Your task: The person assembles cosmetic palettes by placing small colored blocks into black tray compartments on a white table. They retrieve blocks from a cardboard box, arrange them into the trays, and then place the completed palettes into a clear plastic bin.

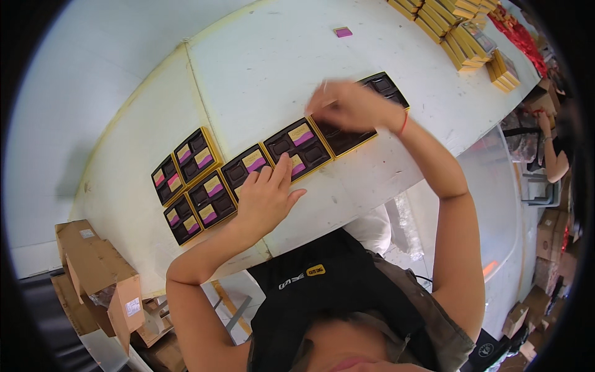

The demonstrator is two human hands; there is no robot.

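A person in a black apron (359, 291) leans over a white counter (260, 68), where gold-edged dark trays (279, 146) run in a line, two more set behind its left end. The left hand (268, 198) lies over the middle of the line, its grip loosely spread, thumb apart, one fingertip at a gold-and-purple square (297, 163) in a tray. The right hand (353, 105), a red band (404, 123) at its wrist, hovers above the right end; motion blurs its grip (whether it pinches anything, one cannot tell). More squares sit in the left trays, a few of them pinker, and a lone purple piece (343, 31) lies well apart, toward the far side. Gold boxes (462, 53) are stacked at far right near red wrapping (520, 43); a cardboard carton (93, 266) stands lower left. At right, a co-worker's arm (553, 158) shows.
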